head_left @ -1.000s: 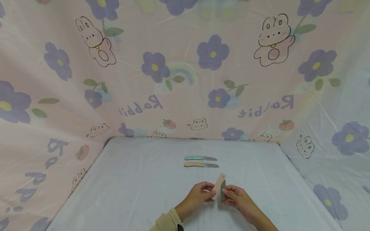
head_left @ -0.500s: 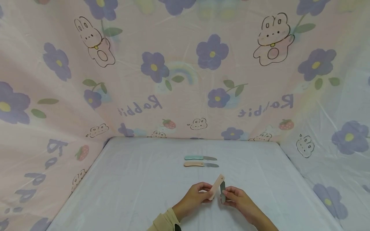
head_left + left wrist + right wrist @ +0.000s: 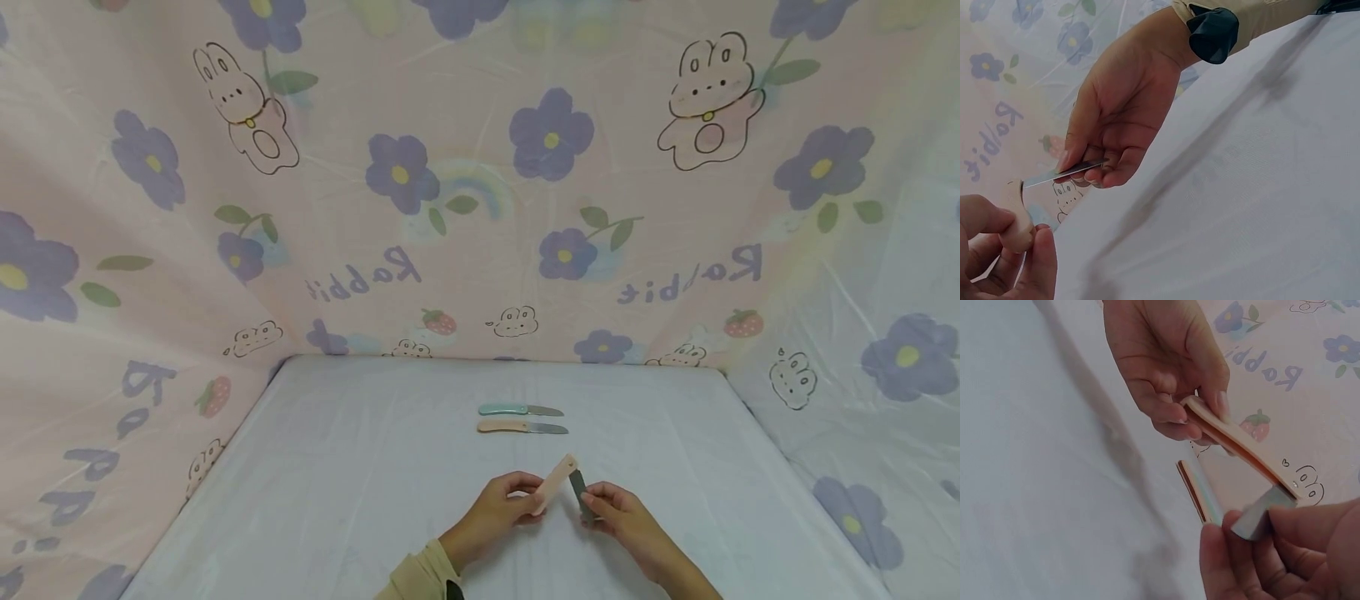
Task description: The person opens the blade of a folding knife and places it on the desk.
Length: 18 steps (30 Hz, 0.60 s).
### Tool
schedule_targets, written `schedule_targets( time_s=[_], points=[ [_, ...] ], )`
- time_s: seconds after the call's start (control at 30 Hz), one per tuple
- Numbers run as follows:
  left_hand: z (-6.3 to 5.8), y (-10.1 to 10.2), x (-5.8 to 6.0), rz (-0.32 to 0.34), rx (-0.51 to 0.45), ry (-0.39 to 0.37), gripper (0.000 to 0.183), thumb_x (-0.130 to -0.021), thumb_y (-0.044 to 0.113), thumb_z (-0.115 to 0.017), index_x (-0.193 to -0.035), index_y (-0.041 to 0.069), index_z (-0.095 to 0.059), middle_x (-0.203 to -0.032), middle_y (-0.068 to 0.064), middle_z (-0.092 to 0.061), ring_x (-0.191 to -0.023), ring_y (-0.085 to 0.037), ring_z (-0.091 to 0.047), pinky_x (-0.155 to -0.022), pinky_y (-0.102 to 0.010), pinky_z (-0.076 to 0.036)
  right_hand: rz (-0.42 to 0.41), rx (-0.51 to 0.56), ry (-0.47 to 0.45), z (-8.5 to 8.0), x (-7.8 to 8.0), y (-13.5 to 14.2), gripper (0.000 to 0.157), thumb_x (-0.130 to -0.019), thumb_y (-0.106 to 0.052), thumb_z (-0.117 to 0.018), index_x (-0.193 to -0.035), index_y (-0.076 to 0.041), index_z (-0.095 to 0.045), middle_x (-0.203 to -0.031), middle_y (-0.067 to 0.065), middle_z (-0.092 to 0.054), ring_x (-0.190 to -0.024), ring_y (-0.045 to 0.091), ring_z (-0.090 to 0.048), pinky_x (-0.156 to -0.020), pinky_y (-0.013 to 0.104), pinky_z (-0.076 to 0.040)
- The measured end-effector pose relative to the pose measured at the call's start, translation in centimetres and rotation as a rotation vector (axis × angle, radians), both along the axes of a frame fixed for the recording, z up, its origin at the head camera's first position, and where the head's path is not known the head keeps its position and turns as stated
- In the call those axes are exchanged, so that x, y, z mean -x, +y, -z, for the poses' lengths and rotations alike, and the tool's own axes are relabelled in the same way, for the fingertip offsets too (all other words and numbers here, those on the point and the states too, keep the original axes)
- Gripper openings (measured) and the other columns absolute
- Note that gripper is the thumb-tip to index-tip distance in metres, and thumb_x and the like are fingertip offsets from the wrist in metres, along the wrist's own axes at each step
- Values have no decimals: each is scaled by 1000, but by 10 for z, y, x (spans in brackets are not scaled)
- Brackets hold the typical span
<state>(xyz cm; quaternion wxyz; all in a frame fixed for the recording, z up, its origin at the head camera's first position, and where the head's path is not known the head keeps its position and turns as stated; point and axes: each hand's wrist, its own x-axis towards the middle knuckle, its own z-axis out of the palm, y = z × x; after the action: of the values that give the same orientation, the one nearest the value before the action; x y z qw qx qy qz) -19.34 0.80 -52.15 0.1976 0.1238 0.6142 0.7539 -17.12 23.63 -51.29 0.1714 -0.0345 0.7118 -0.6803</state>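
Observation:
A folding knife [image 3: 555,485] with a pale pink handle is held up between the two hands, its blade [image 3: 578,487] swung partway out at an acute angle to the handle. My left hand [image 3: 497,507] pinches the free end of the handle between thumb and fingers. On the other side, my right hand [image 3: 624,510] pinches the blade. The right wrist view shows the slot along the handle [image 3: 1229,437] and the blade [image 3: 1257,515] coming out at its pivot end. Seen from the left wrist, the blade [image 3: 1063,174] appears nearly edge-on.
Beyond the hands, two unfolded knives lie parallel on the white-covered table [image 3: 360,483]: one teal-handled [image 3: 502,409], one peach-handled [image 3: 501,427]. Their blades point right. A patterned cloth [image 3: 480,208] encloses the back and sides.
The blade has swung farther from the handle, widening the angle between them. My left hand has moved slightly left and down with the handle; my right hand keeps its pinch on the blade.

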Motion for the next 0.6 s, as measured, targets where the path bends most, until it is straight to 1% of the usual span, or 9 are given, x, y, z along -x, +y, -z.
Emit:
schedule_targets(
  time_s=[0.17, 0.33, 0.5, 0.6],
  points=[
    [-2, -3, 0, -2, 10, -10, 25, -86, 2, -64, -110, -5, -60, -98, -10, -58, -80, -17, -63, -74, -30, -54, 17, -25, 5, -1, -1, 0, 43, -96, -25, -53, -112, 14, -47, -99, 15, -58, -91, 24, -57, -80, 33, -51],
    [-3, -6, 0, -13, 20, -16, 26, -86, 2, -65, -110, -5, -60, -98, -11, -59, -83, -18, -62, -74, -31, -54, 35, -46, 22, -1, -2, 0, 38, -96, -24, -52, -109, 12, -49, -96, 15, -59, -88, 21, -58, -79, 33, -52],
    [3, -10, 5, -20, 54, -1, 26, -87, 3, -64, -111, -3, -60, -97, -9, -59, -82, -19, -63, -73, -33, -54, 77, -99, 51, 0, -2, 0, 37, -96, -24, -53, -110, 10, -51, -95, 15, -60, -88, 24, -58, -78, 33, -52],
    [5, -13, 7, -11, 55, 0, 26, -87, 4, -65, -112, -2, -60, -98, -9, -59, -82, -20, -63, -74, -33, -54, 88, -118, 72, 0, -2, 1, 38, -95, -25, -54, -111, 10, -52, -95, 16, -60, -87, 25, -58, -77, 32, -52]
  ],
)
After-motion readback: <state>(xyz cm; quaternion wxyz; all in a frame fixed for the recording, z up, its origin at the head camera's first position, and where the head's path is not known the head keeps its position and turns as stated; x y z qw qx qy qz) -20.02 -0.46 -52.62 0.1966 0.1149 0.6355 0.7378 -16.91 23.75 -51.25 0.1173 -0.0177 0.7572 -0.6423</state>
